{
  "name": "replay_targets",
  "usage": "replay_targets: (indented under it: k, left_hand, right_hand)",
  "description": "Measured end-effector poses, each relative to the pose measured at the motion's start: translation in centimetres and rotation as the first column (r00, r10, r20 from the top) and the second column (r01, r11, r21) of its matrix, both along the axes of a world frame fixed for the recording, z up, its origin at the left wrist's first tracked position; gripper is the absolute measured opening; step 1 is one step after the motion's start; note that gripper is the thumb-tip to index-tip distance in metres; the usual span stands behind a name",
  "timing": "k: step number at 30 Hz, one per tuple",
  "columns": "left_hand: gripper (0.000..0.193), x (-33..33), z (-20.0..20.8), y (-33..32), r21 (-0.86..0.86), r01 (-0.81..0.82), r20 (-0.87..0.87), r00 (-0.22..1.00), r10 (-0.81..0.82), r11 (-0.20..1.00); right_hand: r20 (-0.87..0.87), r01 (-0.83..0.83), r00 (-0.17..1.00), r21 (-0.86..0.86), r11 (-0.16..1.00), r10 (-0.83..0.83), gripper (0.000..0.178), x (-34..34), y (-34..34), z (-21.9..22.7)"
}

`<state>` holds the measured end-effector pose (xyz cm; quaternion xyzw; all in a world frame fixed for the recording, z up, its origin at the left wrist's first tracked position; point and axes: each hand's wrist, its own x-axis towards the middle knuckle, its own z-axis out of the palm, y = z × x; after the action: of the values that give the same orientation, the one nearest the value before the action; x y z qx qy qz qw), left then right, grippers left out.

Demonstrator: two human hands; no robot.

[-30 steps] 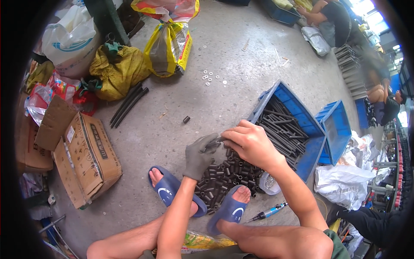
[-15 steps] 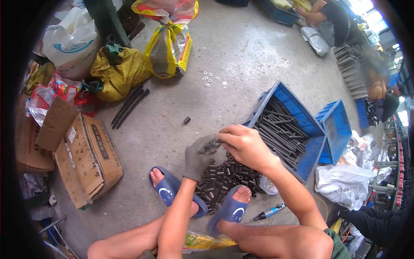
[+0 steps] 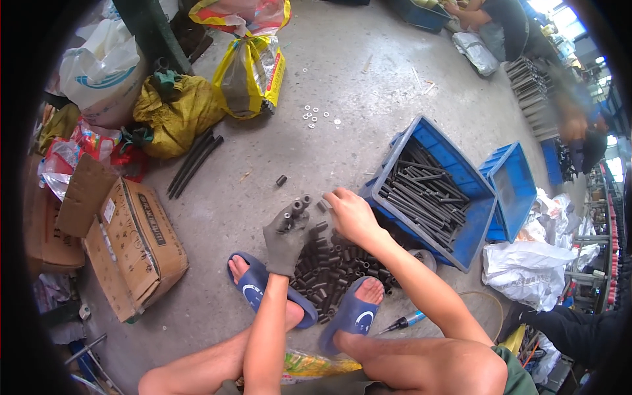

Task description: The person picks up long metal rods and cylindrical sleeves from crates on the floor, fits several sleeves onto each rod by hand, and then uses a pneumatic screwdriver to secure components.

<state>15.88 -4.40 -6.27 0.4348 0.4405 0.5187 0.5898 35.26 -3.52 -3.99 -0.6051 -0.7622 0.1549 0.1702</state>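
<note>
- Gloved left hand, middle of the frame: the grip is curled tight around a few short black tubes. Their open ends are poked out past the fingers, aimed roughly up and toward the camera.
- Bare right hand, just right of that: its fingers are bent toward the glove. Whether this grip is closed on anything can't be told, too blurry.
- One small dark piece is caught in the gap between the hands, long axis seemingly leaning top-left to bottom-right. The right fingertips are nearest; the glove's tubes are off to its left. Probably the relation that counts here.
- The pile of black tubes is spread below, lower middle, axes pointing every which way, glove closer to it.
- A lone tube is left lying on the floor above the glove, axis running lower left to upper right.
- Long black rods are stacked in the blue crate, right of center, right hand nearer.
</note>
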Motion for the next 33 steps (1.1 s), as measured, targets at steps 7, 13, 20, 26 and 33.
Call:
replay_targets:
  k: [7, 13, 20, 26, 33]
  left_hand:
    - [0.028, -1.0, -0.7, -0.9, -0.136, -0.217, -0.048, 0.976, 0.213, 0.967]
    - [0.026, -2.3, -0.5, -1.8, -0.167, -0.158, -0.107, 0.984, 0.142, 0.973]
    - [0.032, -0.3, -0.8, -1.1, -0.034, -0.008, -0.186, 0.983, 0.002, 0.999]
    - [0.035, -1.0, 1.1, -0.7, -0.009, 0.033, -0.132, 0.991, -0.033, 0.999]
    - [0.035, -0.7, 2.0, 0.3, 0.175, 0.228, -0.442, 0.887, -0.131, 0.958]
  right_hand:
    - [0.125, -0.147, 0.971, -0.365, 0.919, 0.205, 0.018, 0.4, 6.0, -6.0]
    - [0.227, -0.097, 0.966, -0.138, 0.986, 0.127, 0.020, -3.5, 8.9, -4.1]
    - [0.172, -0.201, 0.962, -0.089, 0.976, 0.214, 0.021, -3.6, 11.6, -7.1]
    - [-0.553, -0.061, 0.833, -0.044, 0.997, 0.026, 0.024, -0.8, 6.8, 5.4]
    - [-0.126, -0.466, 0.870, 0.104, 0.878, 0.477, 0.028, -0.9, 2.4, 15.1]
